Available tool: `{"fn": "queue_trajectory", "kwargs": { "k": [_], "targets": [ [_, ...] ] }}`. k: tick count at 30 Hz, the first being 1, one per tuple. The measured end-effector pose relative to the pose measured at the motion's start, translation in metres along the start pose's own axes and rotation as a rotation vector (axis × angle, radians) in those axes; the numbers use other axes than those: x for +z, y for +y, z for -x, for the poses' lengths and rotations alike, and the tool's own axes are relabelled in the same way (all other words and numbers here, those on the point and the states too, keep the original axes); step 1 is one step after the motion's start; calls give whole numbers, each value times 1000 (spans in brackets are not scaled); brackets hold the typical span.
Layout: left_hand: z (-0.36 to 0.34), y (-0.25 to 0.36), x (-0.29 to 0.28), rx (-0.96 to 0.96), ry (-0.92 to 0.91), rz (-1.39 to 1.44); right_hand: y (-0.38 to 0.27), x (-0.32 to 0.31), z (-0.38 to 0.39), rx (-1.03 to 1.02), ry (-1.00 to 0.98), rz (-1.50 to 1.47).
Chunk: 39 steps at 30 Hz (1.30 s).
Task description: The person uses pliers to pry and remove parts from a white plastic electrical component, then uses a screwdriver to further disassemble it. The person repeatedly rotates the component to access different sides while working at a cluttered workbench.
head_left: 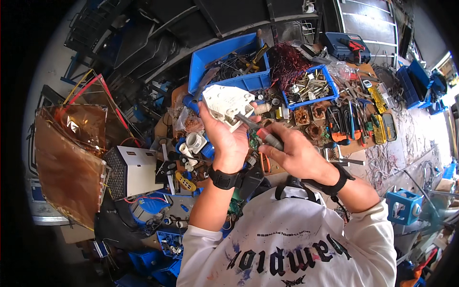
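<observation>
Above the cluttered table, my left hand (224, 143) is closed around a white plastic housing (228, 100), a many-sided piece with round holes and a hollow near edge. Its thumb shows on the left side; fingers wrap behind it on the right. My right hand (301, 155) grips a hand tool (267, 137) by its red and grey handle. The tool's dark, flat shaft points up and left and meets the housing's lower right edge. Whether its tip is pressed into the hollow is too small to tell.
Behind my hands stands a blue bin (201, 62) of cables and tools. A smaller blue tray (311, 104) holds metal pieces, beside a dark red wire tangle (289, 64). Pliers and screwdrivers (351, 119) lie right; white pipe fittings (195, 142) lie left, near a white box (138, 170).
</observation>
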<state>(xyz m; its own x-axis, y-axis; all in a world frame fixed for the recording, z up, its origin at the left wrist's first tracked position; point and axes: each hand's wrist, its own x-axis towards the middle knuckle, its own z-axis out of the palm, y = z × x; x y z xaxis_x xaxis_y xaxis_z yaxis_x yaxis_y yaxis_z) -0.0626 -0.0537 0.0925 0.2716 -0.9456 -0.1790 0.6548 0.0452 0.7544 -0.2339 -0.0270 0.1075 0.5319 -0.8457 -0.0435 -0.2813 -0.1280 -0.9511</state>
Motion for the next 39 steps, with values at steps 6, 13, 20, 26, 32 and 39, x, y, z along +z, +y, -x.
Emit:
{"fn": "queue_trajectory", "kwargs": {
  "k": [6,13,20,26,32,39],
  "targets": [
    [8,-4,-2,71,-42,22,11,1,5,-119,33,66],
    [24,-9,-5,101,-71,30,14,5,22,-241,162,209],
    [25,-31,-14,-42,12,181,25,1,31,-269,223,310],
    [21,-51,-38,-151,24,265,42,9,33,-204,220,405],
    [21,-67,-60,-147,-5,271,59,17,31,-146,148,346],
    [21,-71,-71,-62,74,127,57,15,31,-153,78,312]
  ]
}}
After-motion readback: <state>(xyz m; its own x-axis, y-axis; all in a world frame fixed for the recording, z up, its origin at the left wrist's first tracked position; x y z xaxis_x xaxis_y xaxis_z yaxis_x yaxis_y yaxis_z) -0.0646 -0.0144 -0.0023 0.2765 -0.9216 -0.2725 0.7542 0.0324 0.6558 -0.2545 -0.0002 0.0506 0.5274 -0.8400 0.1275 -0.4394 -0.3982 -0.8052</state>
